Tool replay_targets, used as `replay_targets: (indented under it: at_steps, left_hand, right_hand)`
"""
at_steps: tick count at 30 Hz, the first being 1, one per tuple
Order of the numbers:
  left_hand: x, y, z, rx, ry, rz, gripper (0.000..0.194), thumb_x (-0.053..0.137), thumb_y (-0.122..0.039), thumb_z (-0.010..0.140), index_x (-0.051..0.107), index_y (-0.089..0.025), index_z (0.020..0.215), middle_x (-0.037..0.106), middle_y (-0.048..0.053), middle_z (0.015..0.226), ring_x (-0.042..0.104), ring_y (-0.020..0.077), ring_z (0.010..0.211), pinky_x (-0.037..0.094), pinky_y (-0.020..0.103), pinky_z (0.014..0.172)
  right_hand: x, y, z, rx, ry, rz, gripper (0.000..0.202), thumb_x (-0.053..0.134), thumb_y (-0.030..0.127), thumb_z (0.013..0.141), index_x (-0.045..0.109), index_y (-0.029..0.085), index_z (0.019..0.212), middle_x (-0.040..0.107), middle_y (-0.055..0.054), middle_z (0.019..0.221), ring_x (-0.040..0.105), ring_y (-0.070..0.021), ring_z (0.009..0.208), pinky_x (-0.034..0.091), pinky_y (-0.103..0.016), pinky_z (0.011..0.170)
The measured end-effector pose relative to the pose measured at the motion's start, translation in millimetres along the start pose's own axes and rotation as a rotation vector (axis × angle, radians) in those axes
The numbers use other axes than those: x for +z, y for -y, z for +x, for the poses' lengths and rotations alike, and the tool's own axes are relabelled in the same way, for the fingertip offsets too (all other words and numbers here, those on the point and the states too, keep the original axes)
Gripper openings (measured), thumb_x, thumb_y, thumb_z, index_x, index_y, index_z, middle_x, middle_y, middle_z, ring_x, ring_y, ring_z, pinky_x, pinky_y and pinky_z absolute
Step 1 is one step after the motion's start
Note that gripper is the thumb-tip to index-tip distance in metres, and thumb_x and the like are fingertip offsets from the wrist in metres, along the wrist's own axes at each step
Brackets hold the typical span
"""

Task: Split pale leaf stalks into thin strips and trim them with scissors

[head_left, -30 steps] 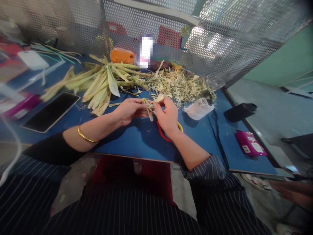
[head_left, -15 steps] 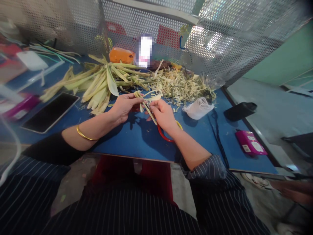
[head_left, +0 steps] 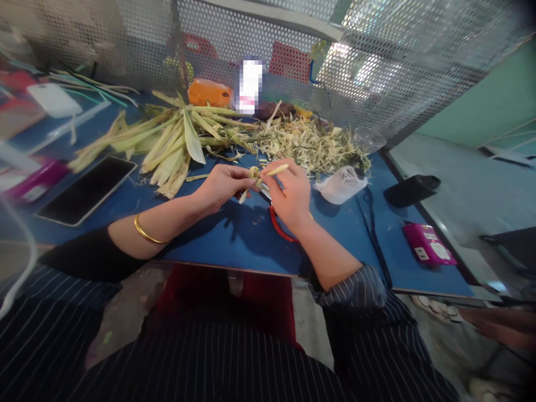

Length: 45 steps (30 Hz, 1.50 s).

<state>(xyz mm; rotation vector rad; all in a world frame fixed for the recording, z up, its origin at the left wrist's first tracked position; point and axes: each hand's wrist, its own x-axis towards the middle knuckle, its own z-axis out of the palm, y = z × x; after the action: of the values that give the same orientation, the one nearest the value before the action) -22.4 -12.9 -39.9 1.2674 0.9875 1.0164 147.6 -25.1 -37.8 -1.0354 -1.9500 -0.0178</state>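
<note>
My left hand (head_left: 220, 186) pinches a small coiled piece of pale corn husk (head_left: 253, 172) between thumb and fingers. My right hand (head_left: 291, 195) is closed right beside it on a narrow husk strip (head_left: 278, 168), whose pointed end sticks up over the fingers. A short husk tail hangs under the left fingertips. Below my right hand a red and yellow-handled tool, perhaps scissors (head_left: 280, 225), lies partly hidden on the blue table (head_left: 209, 240). Beyond the hands rests a bundle of long husks (head_left: 167, 142), with a heap of husk scraps (head_left: 312, 142) to its right.
White thread in a roll (head_left: 341, 185) sits to the right, near a black cord (head_left: 372, 234), a black pouch (head_left: 411, 191) and a purple box (head_left: 429, 243). A dark phone (head_left: 86, 191) lies on the left. Behind stand an orange packet (head_left: 209, 92) and a perforated metal screen (head_left: 288, 30).
My right hand has risen and turned, bringing its husk strip up against the coil. The strips that pointed down toward the table now lie up across the right fingers. My left hand shifted slightly right.
</note>
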Motion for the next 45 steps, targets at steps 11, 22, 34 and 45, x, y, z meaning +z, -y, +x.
replay_targets:
  at_steps: [11,22,34,45]
  left_hand:
    - [9.3,-7,-10,-0.046,0.071,0.081,0.013,0.076,-0.024,0.068,0.069,-0.014,0.065,0.059,0.000,0.053,0.044,0.0051,0.044,0.030,0.018,0.042]
    - [-0.5,-6,3,-0.124,-0.163,-0.109,0.018,0.079,-0.020,0.066,0.071,-0.012,0.080,0.068,0.003,0.068,0.064,0.0113,0.059,0.048,0.020,0.050]
    - [-3.2,-7,5,-0.036,-0.153,-0.119,0.023,0.081,-0.027,0.067,0.068,-0.014,0.082,0.065,0.000,0.060,0.063,0.0098,0.054,0.040,0.018,0.046]
    - [0.3,-5,1,0.056,-0.157,0.045,0.031,0.079,-0.026,0.066,0.055,-0.020,0.083,0.061,-0.003,0.055,0.059,0.0118,0.045,0.041,0.022,0.044]
  right_hand:
    - [9,-8,1,0.375,0.117,-0.015,0.026,0.055,0.030,0.084,0.045,0.021,0.062,0.047,0.003,0.055,0.039,-0.0120,0.053,0.028,-0.028,0.056]
    - [-9,-8,9,0.332,0.285,0.400,0.016,0.055,0.029,0.087,0.067,0.022,0.095,0.064,0.002,0.069,0.055,-0.0112,0.058,0.043,-0.027,0.061]
    - [-6,-2,7,0.304,0.251,0.600,0.013,0.063,0.034,0.084,0.072,0.026,0.086,0.067,0.000,0.080,0.063,-0.0135,0.071,0.051,-0.031,0.073]
    - [-9,-3,8,0.204,0.147,0.288,0.029,0.050,0.035,0.093,0.060,0.021,0.070,0.053,0.000,0.072,0.051,-0.0123,0.068,0.041,-0.029,0.068]
